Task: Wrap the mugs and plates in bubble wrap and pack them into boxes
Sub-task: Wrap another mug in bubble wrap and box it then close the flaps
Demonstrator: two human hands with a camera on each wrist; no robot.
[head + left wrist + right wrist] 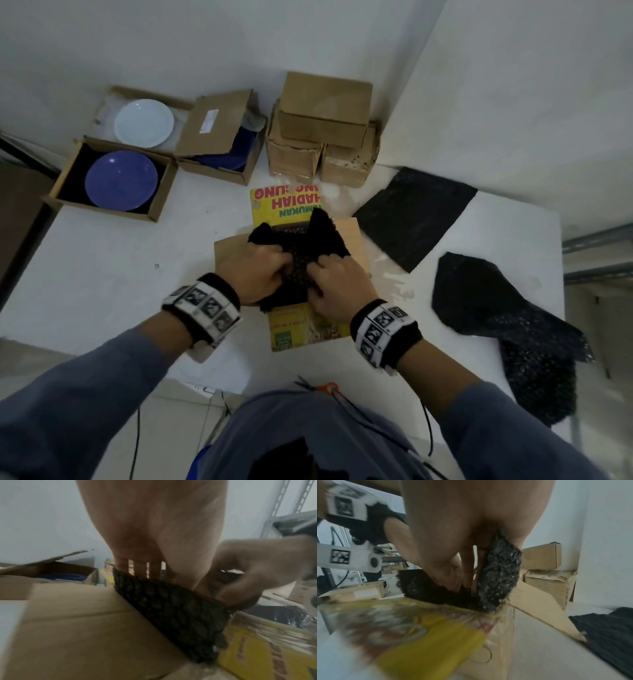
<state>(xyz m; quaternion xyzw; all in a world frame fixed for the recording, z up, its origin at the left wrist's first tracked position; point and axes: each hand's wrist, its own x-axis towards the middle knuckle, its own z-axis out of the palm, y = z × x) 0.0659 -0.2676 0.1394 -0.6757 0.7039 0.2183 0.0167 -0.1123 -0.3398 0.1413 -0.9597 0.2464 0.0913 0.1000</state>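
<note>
A bundle of black bubble wrap point(301, 253) sits in the open cardboard box point(354, 240) with yellow printed flaps, at the table's middle. What it wraps is hidden. My left hand point(255, 270) grips the bundle's left side, fingers reaching down behind the black bubble wrap's point(171, 609) top edge. My right hand point(337, 281) pinches the right side; a fold of the bubble wrap point(500, 574) stands between its thumb and fingers point(453, 577). The left wrist view shows the right hand point(257, 574) curled on the wrap's edge.
At the back left, open boxes hold a blue plate point(121, 181) and a white plate point(144, 122); a half-closed box point(219, 137) holds another blue one. Closed boxes point(325, 130) are stacked behind. Loose black wrap sheets point(414, 216) point(496, 308) lie right. Scissors point(322, 387) lie near my body.
</note>
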